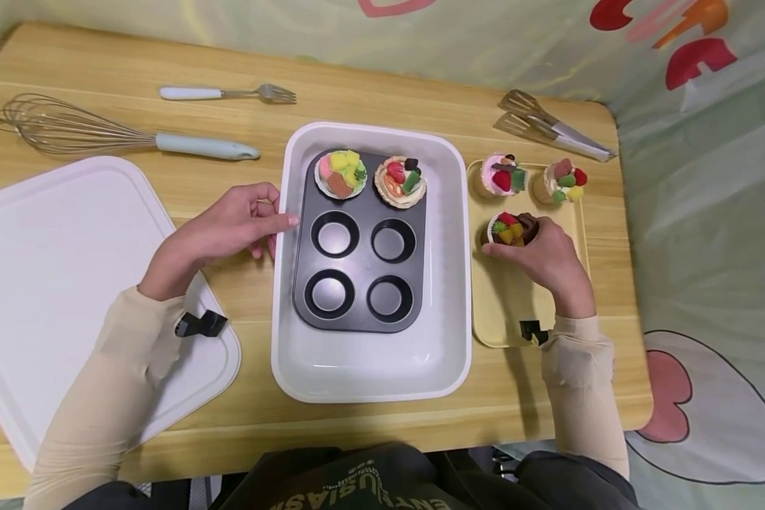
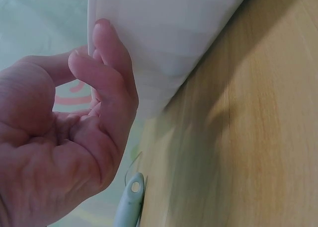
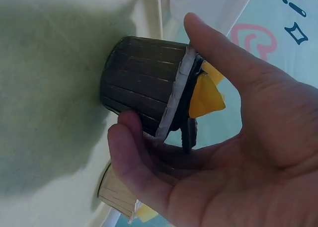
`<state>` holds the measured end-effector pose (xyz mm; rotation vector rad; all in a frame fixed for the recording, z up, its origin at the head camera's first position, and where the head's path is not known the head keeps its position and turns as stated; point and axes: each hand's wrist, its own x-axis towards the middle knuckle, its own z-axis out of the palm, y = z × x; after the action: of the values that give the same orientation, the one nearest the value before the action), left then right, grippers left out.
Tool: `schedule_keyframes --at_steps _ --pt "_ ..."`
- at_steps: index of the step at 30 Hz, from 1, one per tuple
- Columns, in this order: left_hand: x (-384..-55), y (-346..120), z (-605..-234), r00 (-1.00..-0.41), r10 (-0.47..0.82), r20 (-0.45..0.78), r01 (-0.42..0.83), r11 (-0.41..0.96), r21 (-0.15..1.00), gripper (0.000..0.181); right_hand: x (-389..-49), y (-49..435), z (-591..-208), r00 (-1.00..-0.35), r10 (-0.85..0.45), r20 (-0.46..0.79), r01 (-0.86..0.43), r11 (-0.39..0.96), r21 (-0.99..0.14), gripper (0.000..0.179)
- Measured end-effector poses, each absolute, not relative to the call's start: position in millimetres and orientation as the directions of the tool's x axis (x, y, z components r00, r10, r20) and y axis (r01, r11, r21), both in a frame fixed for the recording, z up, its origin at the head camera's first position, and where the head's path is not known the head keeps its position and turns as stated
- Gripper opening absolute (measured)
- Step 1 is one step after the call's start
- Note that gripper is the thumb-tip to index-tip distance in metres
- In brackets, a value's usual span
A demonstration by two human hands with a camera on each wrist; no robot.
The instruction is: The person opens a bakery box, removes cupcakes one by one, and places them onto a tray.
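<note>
My right hand grips a dark-cased toy cupcake topped with fruit, thumb and fingers on opposite sides of it. It is over the yellow tray; whether its base touches the tray I cannot tell. Two more cupcakes, one pink-topped and one in a tan case, stand at the tray's far end. My left hand holds the left rim of a white tub, thumb over it and fingers outside. Inside lies a dark muffin tin; its far cups hold a yellow-topped cupcake and a fruit-topped cupcake.
A whisk and a fork lie at the back left. Metal tongs are at the back right. A large white board covers the table's left side, partly under my left forearm. Patterned curtain stands behind and right.
</note>
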<state>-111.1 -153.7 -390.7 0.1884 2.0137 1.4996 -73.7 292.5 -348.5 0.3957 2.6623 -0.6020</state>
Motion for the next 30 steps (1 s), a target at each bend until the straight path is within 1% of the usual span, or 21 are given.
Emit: schedule_keyframes --at_steps 3,6,8,10,16,19,22,24,26,30 --pt "-111 -154 -391 -0.801 0.456 -0.387 -0.24 0.347 0.907 0.027 -73 294 -348 -0.885 0.174 -0.432 0.352 0.858 -0.374 0.096" --pt "-111 -154 -391 -0.8 0.456 -0.39 -0.241 0.35 0.905 0.027 -72 294 -346 -0.878 0.173 -0.446 0.366 0.843 -0.394 0.113" --pt "-111 -154 -391 -0.799 0.456 -0.392 -0.242 0.353 0.904 0.027 -71 293 -342 -0.885 0.172 -0.432 0.362 0.839 -0.406 0.119" --pt "-111 -154 -391 -0.8 0.456 -0.39 -0.239 0.354 0.904 0.027 -69 292 -337 -0.897 0.176 -0.405 0.351 0.84 -0.414 0.121" --pt "-111 -154 -391 -0.799 0.464 -0.381 -0.229 0.351 0.908 0.027 -56 281 -306 -0.942 0.218 -0.255 0.308 0.863 -0.401 0.106" --pt "-112 -154 -390 -0.799 0.468 -0.379 -0.227 0.348 0.909 0.027 -50 269 -285 -0.961 0.232 -0.148 0.273 0.868 -0.415 0.092" --pt "-112 -154 -389 -0.799 0.464 -0.382 -0.231 0.349 0.908 0.027 -50 253 -264 -0.977 0.211 -0.033 0.204 0.876 -0.436 0.073" --pt "-112 -154 -388 -0.801 0.462 -0.38 -0.23 0.349 0.909 0.027 -52 241 -253 -0.981 0.193 0.03 0.159 0.879 -0.449 0.067" --pt "-112 -155 -388 -0.802 0.46 -0.382 -0.233 0.348 0.908 0.027 -54 230 -243 -0.982 0.178 0.065 0.128 0.877 -0.463 0.064" --pt "-112 -154 -390 -0.797 0.468 -0.382 -0.236 0.341 0.91 0.027 -59 208 -230 -0.983 0.169 0.069 0.11 0.85 -0.516 0.068"
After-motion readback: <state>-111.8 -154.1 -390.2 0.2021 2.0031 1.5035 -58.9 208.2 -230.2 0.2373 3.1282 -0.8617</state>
